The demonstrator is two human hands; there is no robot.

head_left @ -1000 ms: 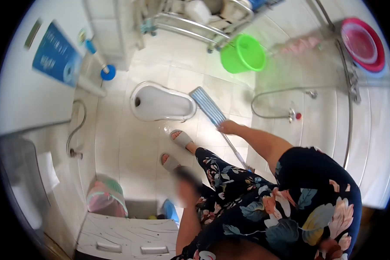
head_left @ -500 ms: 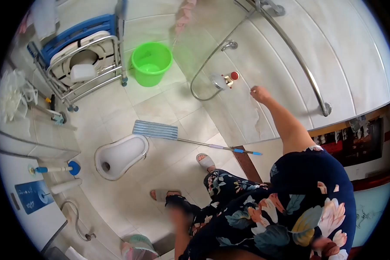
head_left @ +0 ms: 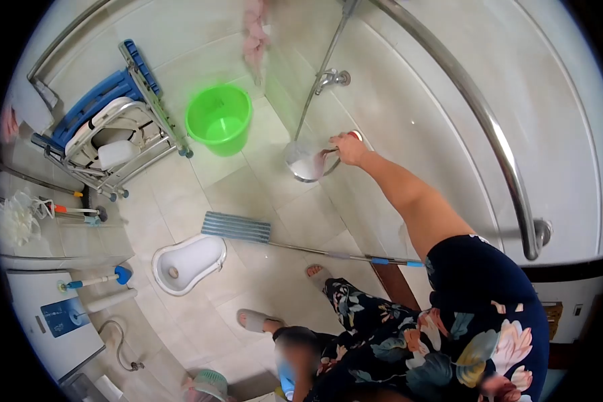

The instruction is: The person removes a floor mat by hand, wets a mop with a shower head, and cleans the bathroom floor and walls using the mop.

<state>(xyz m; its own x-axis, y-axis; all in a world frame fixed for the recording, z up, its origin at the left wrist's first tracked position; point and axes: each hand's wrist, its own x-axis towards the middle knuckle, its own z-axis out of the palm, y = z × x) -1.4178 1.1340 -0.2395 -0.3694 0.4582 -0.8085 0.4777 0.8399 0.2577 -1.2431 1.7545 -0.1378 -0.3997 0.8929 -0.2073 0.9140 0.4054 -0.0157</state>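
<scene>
My right hand (head_left: pixel 350 149) is closed at the handle of a round shower head (head_left: pixel 305 161), beside a red-ended tap (head_left: pixel 356 135) low on the tiled wall. My left hand (head_left: pixel 300 355) is low in the view in front of my floral clothes, blurred, so its fingers and anything in them cannot be made out. A flat mop (head_left: pixel 236 227) with a striped blue-grey pad lies on the floor, its pole running right, under my right arm. Left of the mop is a white squat toilet (head_left: pixel 191 262).
A green bucket (head_left: pixel 219 119) stands by the far wall, beside a folded metal commode chair (head_left: pixel 117 144). A thick grab bar (head_left: pixel 479 110) crosses the right wall. At lower left are a plunger (head_left: pixel 94 280) and a mint-green basket (head_left: pixel 211 383).
The view has swung toward the right wall. My right hand has left the mop and moved to the shower head, which is now away from its place by the tap. The mop lies on the floor.
</scene>
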